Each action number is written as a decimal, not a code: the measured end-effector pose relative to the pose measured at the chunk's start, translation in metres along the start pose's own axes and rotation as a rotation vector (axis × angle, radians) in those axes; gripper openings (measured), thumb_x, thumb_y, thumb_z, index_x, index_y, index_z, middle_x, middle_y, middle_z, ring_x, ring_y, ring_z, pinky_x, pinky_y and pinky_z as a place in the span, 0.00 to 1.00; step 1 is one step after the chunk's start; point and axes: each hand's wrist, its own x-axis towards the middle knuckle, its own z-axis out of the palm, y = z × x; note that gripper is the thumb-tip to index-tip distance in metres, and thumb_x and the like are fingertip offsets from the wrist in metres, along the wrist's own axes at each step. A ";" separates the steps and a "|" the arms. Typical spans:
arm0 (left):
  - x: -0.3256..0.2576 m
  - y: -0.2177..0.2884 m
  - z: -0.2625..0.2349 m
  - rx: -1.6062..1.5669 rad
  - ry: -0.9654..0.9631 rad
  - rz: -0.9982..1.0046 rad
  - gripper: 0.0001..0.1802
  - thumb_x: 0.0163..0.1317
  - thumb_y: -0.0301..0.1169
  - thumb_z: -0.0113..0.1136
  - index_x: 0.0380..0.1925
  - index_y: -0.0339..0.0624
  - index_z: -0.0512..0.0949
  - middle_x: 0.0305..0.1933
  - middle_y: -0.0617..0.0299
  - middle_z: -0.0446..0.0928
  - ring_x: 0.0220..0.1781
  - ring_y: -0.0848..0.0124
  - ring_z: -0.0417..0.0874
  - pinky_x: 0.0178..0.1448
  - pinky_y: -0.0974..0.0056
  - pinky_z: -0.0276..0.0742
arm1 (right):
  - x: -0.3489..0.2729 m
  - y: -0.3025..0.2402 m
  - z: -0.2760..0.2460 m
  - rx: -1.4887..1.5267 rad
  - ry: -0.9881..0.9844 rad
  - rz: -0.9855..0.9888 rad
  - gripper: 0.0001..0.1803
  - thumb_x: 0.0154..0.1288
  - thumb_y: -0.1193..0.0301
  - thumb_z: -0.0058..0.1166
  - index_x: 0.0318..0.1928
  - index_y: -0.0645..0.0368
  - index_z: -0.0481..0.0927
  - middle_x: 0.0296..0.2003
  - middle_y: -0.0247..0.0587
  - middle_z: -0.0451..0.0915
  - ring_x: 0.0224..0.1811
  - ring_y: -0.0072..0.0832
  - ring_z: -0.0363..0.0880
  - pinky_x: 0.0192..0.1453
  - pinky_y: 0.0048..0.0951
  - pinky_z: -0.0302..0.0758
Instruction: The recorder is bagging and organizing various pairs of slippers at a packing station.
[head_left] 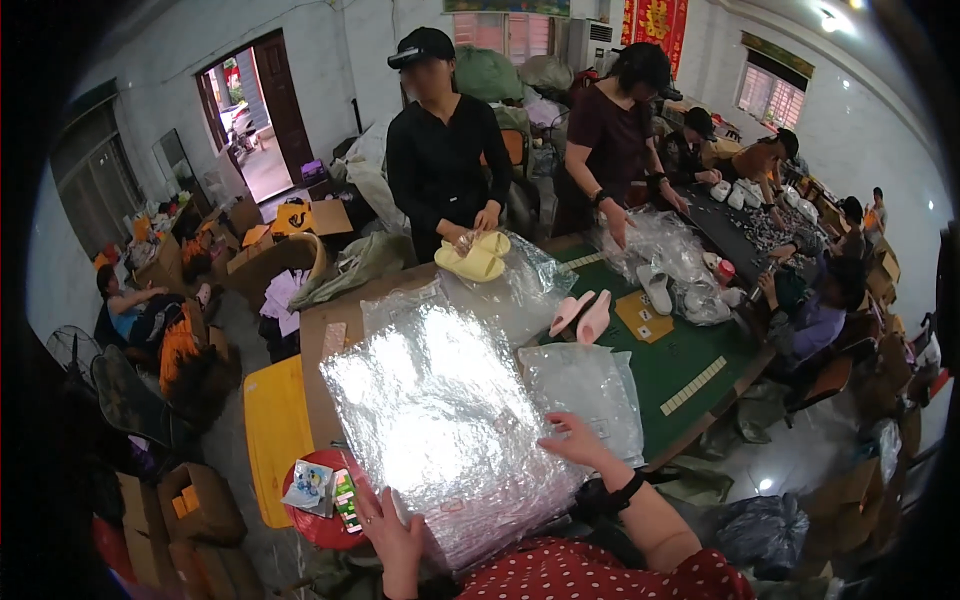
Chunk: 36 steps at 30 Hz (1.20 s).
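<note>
A broad stack of shiny clear plastic bags [440,400] lies in front of me and throws back a strong glare. My left hand [390,535] is at its near left edge, fingers stretched out and thumb apart. At the right edge of the stack is my right hand [575,442], its fingers spread and a dark band on the wrist. Neither hand visibly grips anything. Just beyond my right hand lie more clear plastic bags [590,385]. Beside my left hand, a red round stool [318,530] bears a small clear packet [310,486] and a green-and-white card [346,500].
Across the green table [640,400], a person in black holds yellow slippers [472,258]. Another person handles clear plastic near pink slippers [582,317] and a white slipper [655,290]. A yellow board [275,420] stands left. Cardboard boxes [200,505] crowd the floor; several people work right.
</note>
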 end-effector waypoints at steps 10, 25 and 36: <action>0.026 0.065 0.032 0.034 -0.153 0.231 0.40 0.51 0.49 0.70 0.61 0.41 0.70 0.72 0.34 0.52 0.73 0.34 0.50 0.72 0.41 0.56 | 0.107 0.170 -0.088 0.089 0.467 0.212 0.24 0.51 0.62 0.69 0.45 0.65 0.81 0.39 0.49 0.84 0.40 0.39 0.82 0.48 0.37 0.78; 0.037 0.087 0.060 0.106 -0.328 -0.121 0.43 0.40 0.52 0.75 0.59 0.53 0.72 0.71 0.41 0.58 0.72 0.37 0.55 0.72 0.42 0.57 | 0.264 0.302 -0.175 -0.135 0.362 0.147 0.39 0.48 0.61 0.68 0.62 0.54 0.70 0.56 0.55 0.74 0.59 0.51 0.72 0.61 0.46 0.71; 0.044 0.101 0.059 0.148 -0.352 -0.213 0.43 0.40 0.51 0.76 0.58 0.54 0.72 0.71 0.45 0.58 0.73 0.39 0.54 0.72 0.42 0.58 | 0.332 0.279 -0.141 -0.358 -0.082 0.347 0.42 0.49 0.60 0.66 0.66 0.57 0.67 0.55 0.58 0.76 0.57 0.46 0.77 0.59 0.40 0.75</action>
